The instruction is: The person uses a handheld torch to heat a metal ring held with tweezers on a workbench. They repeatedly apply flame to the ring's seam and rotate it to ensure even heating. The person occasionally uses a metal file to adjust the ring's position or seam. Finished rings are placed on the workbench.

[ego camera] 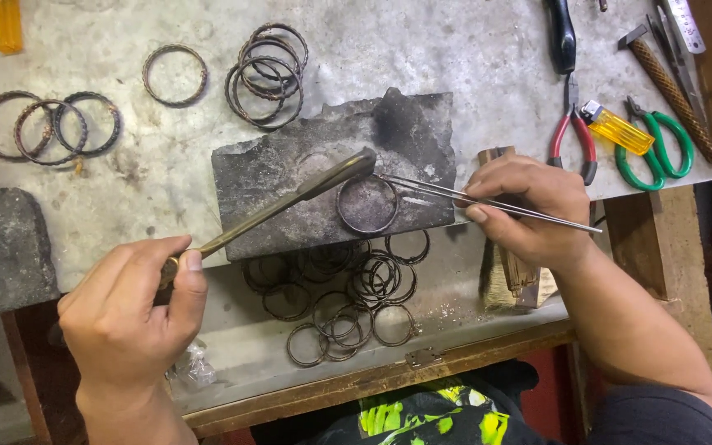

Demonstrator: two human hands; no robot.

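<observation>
The left hand (129,309) is clenched round a torch (290,202); the right hand (529,206) pinches long tweezers (455,195) whose tips reach the ring (367,204). That ring lies near the front edge of the charred block (290,156). It looks thin, light and easily bent, best taken by its rim.

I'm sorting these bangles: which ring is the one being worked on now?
The single ring lying alone on the dark block, where the torch tip and tweezers meet. All the others lie in groups on the table.
</observation>
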